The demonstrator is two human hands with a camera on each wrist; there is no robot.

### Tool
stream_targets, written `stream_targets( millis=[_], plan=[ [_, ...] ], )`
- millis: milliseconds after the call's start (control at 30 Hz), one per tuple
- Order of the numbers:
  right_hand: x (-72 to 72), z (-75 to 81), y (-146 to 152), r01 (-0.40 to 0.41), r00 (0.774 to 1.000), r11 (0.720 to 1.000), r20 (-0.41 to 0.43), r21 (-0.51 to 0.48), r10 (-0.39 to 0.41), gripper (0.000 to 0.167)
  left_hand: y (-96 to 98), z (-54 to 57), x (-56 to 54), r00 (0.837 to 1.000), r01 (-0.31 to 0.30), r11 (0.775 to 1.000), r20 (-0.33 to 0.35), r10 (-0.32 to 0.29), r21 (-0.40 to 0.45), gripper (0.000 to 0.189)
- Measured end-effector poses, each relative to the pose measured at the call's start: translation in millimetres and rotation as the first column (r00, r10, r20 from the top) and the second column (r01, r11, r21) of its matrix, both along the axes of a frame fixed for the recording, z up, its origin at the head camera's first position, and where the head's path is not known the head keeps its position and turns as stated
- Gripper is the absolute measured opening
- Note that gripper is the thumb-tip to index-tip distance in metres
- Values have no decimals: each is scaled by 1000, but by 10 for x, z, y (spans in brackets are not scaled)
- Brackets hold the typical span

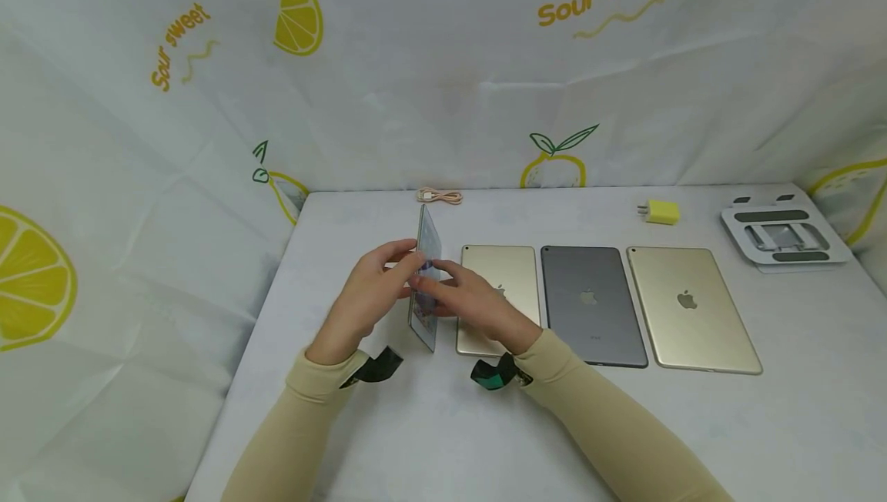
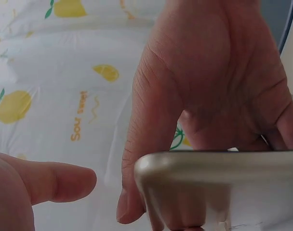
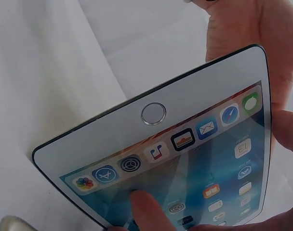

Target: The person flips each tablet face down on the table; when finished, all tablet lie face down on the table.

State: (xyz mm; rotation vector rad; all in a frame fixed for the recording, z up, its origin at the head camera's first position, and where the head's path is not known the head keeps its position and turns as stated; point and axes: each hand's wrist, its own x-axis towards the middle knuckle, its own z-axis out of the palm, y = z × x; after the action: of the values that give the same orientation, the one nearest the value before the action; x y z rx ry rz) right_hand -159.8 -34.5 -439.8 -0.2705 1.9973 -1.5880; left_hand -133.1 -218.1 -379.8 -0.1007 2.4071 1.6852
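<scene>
A tablet (image 1: 426, 309) with a lit screen stands on its narrow edge between the two hands, seen nearly edge-on in the head view. My left hand (image 1: 370, 286) grips it from the left. From the right, my right hand (image 1: 478, 298) holds it, its thumb reaching over the near edge. In the right wrist view the tablet (image 3: 122, 115) shows its home button and a row of app icons; a fingertip (image 3: 149, 209) lies over the screen. Its gold rounded edge (image 2: 209, 163) fills the lower part of the left wrist view.
Right of the hands lie a gold tablet (image 1: 509, 262), a grey tablet (image 1: 589, 325) and another gold tablet (image 1: 700, 325), backs up. Behind are a coiled cable (image 1: 440, 195), a yellow charger plug (image 1: 661, 212) and a folded white stand (image 1: 786, 236). A lemon-print curtain (image 1: 443, 63) backs the white table (image 1: 450, 440).
</scene>
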Motion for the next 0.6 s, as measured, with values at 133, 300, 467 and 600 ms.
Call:
stream_targets(
  millis=[133,300,467,600],
  plan=[
    [0,6,-5,-5,1000,1000,2,-13,5,93,3,5,3,1000,-4,1000,3,4,3,57],
    [-10,-3,-11,2,1000,998,13,-58,-1,89,6,0,5,1000,-7,1000,3,7,-1,57],
    [-1,-1,-9,-5,1000,994,10,-105,6,86,2,-11,5,1000,-3,1000,-1,3,5,56],
    [3,8,-11,-13,1000,989,14,-146,15,82,0,-21,-1,1000,3,1000,2,-3,15,54]
  ],
)
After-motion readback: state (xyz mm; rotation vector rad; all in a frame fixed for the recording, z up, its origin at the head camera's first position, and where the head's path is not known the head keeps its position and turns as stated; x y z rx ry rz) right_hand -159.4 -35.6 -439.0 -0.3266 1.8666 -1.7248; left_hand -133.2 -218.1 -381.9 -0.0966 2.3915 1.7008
